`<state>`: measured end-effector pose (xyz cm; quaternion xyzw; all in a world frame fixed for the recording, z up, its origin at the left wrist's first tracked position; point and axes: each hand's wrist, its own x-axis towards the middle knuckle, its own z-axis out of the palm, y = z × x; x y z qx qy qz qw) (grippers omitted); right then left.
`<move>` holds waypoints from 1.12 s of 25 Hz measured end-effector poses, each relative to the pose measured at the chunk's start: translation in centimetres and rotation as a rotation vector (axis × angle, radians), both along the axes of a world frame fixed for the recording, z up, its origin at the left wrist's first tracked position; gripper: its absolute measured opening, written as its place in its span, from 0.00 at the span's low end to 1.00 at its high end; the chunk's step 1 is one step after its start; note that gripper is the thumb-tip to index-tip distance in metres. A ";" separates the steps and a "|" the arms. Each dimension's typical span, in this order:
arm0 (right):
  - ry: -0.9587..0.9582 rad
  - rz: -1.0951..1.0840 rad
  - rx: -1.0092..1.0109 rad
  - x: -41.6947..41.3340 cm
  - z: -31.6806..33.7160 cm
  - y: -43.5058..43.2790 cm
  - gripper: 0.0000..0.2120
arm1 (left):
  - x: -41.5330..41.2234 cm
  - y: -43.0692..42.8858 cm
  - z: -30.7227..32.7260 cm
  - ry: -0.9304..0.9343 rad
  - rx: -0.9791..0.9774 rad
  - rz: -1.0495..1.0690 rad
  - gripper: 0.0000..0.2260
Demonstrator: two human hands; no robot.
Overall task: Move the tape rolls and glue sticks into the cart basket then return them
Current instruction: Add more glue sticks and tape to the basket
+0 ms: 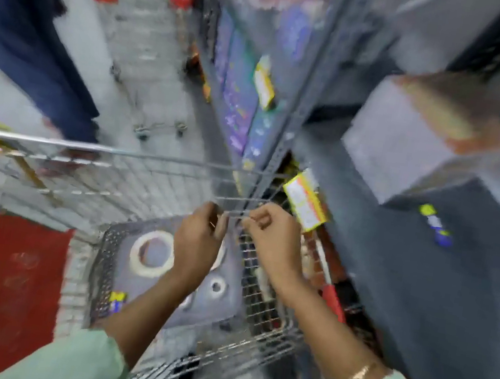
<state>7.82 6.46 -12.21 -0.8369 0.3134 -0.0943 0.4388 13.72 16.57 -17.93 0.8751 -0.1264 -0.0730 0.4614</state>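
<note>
The view is blurred. My left hand (198,240) and my right hand (270,238) hover close together above the wire cart basket (261,292), fingers curled and pinched near a wire edge; whether they grip anything cannot be made out. A large white tape roll (151,255) lies flat on the basket's grey floor, left of my left hand. Under my left wrist sits a smaller roll (217,286). My left hand partly hides another roll (221,255). A yellow and blue glue stick (117,301) lies at the basket's near left. A similar glue stick (435,223) rests on the dark shelf to the right.
Grey metal shelving (281,148) with yellow price tags (303,204) stands directly right of the cart. A grey box (413,140) sits on the shelf. Another cart (160,129) stands farther down the aisle. A person in dark trousers (34,56) stands at the left.
</note>
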 end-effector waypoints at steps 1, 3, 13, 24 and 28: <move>-0.065 -0.084 -0.048 -2.1 2.6 -2.6 0.03 | -1.4 -2.6 2.6 -0.043 -0.068 -0.085 0.12; -0.104 -0.244 -0.108 -6.0 6.0 -7.2 0.03 | -4.0 -7.4 7.1 -0.088 -0.177 -0.234 0.09; 0.412 -0.659 -0.421 -22.9 9.1 -24.8 0.11 | -11.6 -27.2 12.0 0.112 -0.053 -0.548 0.14; 0.832 -0.660 -0.543 -23.7 3.3 -32.7 0.17 | -10.6 -31.1 9.8 0.301 0.119 -0.496 0.14; 0.791 -0.576 -0.549 -22.6 6.2 -29.4 0.16 | -10.4 -31.0 9.9 0.298 0.163 -0.513 0.12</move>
